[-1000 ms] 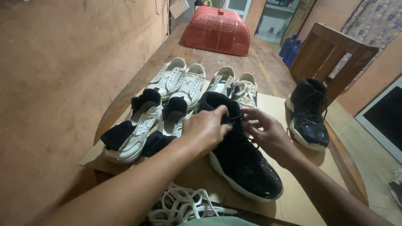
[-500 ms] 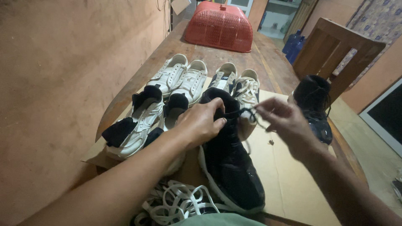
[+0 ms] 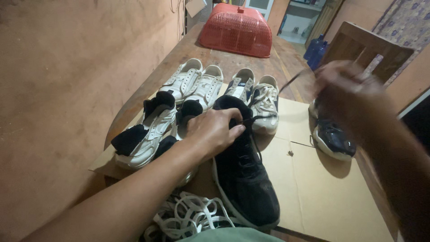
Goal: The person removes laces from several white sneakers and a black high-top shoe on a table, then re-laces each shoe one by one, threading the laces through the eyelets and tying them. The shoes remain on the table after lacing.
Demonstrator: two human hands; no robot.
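Note:
My left hand point(image 3: 214, 133) grips the collar of a black high-top shoe point(image 3: 244, 175) that rests on brown cardboard point(image 3: 309, 188). My right hand point(image 3: 347, 87), blurred, is raised to the right and pinches a black lace point(image 3: 291, 82) that stretches from it back toward the shoe's top eyelets. The shoe's toe points toward me. A second black high-top point(image 3: 331, 136) stands at the right, partly behind my right arm.
Three pairs of white sneakers point(image 3: 197, 87) line the wooden table point(image 3: 237, 60) behind the shoe. An upturned red basket point(image 3: 236, 30) sits at the far end. Loose white laces point(image 3: 190, 217) lie near me. A wooden chair point(image 3: 367, 45) stands at the right.
My right hand has pulled the black lace up and away to the right, drawing it out from the shoe. My left hand has stayed on the collar.

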